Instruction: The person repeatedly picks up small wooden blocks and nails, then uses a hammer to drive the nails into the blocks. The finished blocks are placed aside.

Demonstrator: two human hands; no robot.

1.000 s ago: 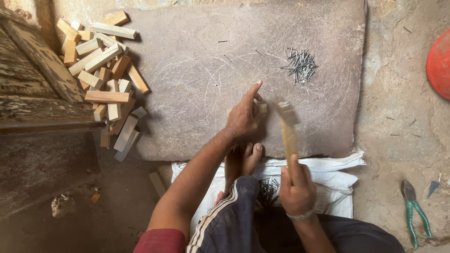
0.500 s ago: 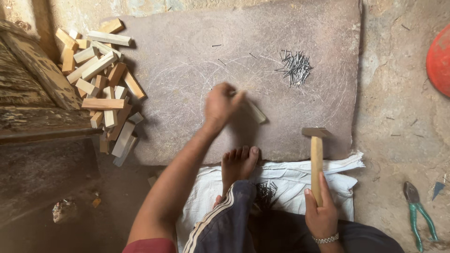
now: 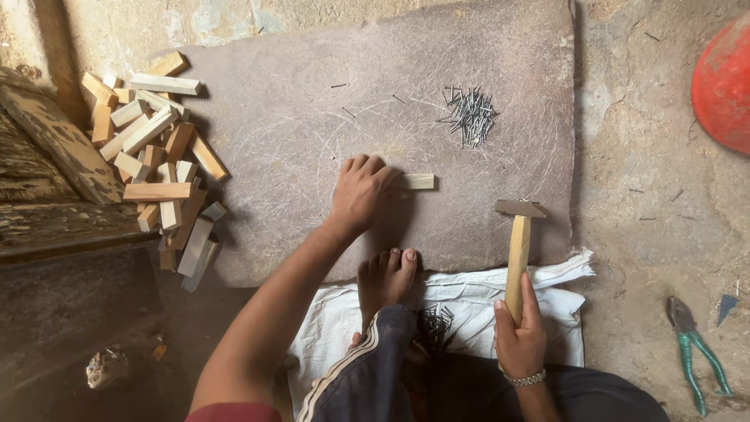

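My left hand (image 3: 361, 191) lies palm down on a small pale wooden block (image 3: 416, 181), covering its left end, in the middle of a flat grey stone slab (image 3: 312, 94). My right hand (image 3: 522, 340) grips the wooden handle of a hammer (image 3: 517, 250) near my lap. The hammer's metal head rests on the slab's near right edge. A loose pile of thin metal nails (image 3: 469, 113) lies on the slab, beyond the block and to its right. My bare foot (image 3: 387, 277) rests at the slab's near edge.
A heap of several short wooden blocks (image 3: 156, 164) sits at the slab's left edge. A white sack (image 3: 469, 301) lies under my leg. Green-handled pliers (image 3: 691, 344) lie on the ground at right. A red rounded object (image 3: 723, 82) sits top right. Dark planks (image 3: 47, 172) stand at left.
My right hand has pulled the hammer back from the block toward my lap and set its head down. My left hand has flattened onto the block.
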